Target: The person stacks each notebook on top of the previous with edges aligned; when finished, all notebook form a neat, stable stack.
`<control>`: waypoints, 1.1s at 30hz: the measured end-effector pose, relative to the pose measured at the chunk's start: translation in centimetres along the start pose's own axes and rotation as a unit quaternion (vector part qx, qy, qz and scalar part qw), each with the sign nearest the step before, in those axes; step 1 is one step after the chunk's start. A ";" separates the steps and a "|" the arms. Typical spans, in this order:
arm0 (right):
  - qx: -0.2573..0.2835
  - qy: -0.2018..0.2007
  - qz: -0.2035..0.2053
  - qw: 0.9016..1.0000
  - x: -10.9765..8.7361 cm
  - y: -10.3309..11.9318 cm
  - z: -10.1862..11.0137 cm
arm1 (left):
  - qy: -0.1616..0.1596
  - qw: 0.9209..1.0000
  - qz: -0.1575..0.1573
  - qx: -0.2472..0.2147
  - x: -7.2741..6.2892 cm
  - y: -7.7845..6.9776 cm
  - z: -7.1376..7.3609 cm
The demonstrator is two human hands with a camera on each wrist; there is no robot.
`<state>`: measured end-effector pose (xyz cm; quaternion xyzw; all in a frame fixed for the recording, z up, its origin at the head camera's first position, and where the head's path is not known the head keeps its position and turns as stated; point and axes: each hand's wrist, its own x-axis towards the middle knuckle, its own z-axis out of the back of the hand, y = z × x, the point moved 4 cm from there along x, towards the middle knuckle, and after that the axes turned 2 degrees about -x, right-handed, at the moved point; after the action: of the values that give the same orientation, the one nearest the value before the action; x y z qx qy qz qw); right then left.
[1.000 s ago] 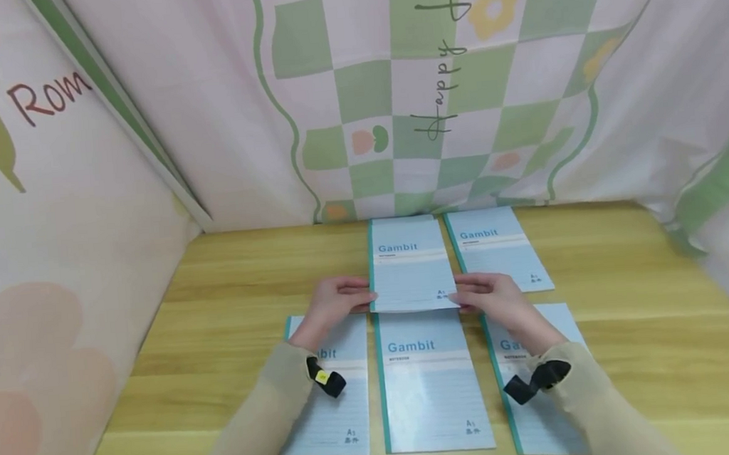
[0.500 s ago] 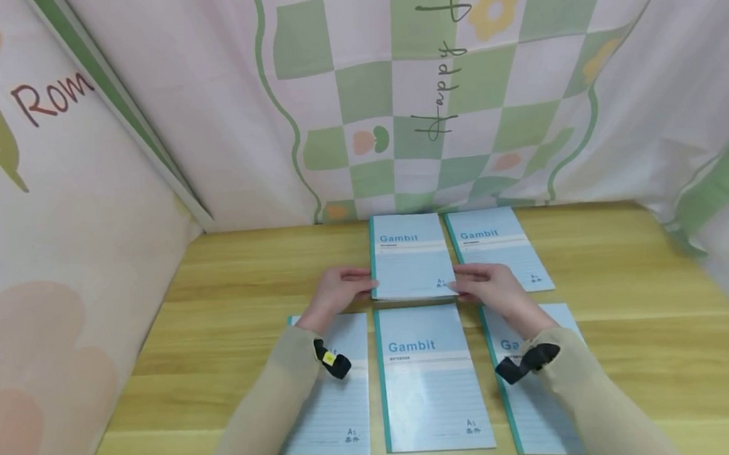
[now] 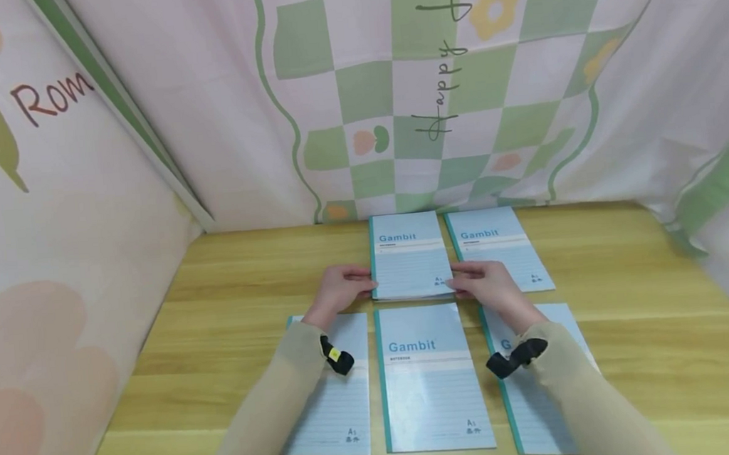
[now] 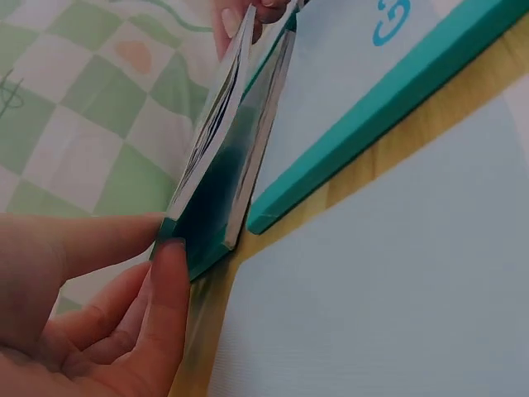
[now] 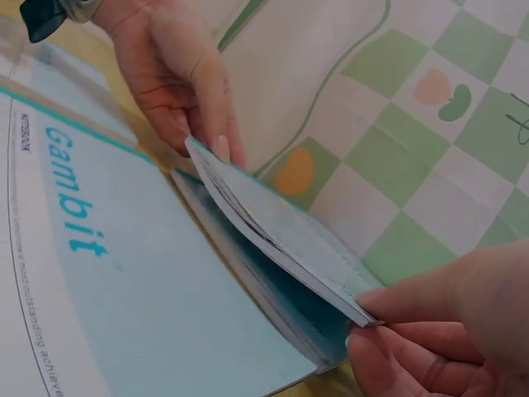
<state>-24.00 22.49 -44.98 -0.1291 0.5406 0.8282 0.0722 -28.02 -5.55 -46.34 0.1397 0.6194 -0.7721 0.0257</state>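
evidently two hands on one notebook. left hand (image 3: pixel 341 288) pinches the near left corner, thumb and fingertips either side of the green spine; right hand (image 3: pixel 483 282) pinches the near right corner the same way. held notebook (image 3: pixel 410 259) sits in the back row, middle, cover up, tilted: near edge raised, a dark gap below it in both wrist views. directly beneath, a lower notebook (image 4: pixel 219 190) on the wooden table (image 3: pixel 174 342).

around it: back right notebook (image 3: pixel 497 242), just beside, past the right fingers. front middle notebook (image 3: pixel 435 386), flat, a thin strip of wood between it and the pair. front left notebook (image 3: pixel 343 408) and front right notebook (image 3: pixel 533 407) partly hidden under the forearms. titles read "gambit" where visible.

beige sleeves (image 3: pixel 269 399), black straps (image 3: pixel 339 358) at both wrists. behind the table, green-and-white checked cloth (image 3: pixel 367 99).
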 end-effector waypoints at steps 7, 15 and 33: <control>-0.016 -0.015 0.003 1.000 0.1 -0.1 -0.4 | -0.017 0.999 -0.009 0.041 0.0 0.3 -0.1; -0.029 -0.023 0.000 0.999 0.3 -0.2 -0.6 | -0.037 0.996 -0.013 0.082 0.1 0.2 -0.2; -0.123 -0.040 0.026 0.991 0.2 0.4 -0.8 | -0.058 0.992 -0.017 0.107 -0.2 -0.1 -0.2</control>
<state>-24.17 21.60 -45.03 -0.0897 0.4346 0.8944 0.0554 -27.80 -5.34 -46.28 0.0860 0.5330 -0.8411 0.0328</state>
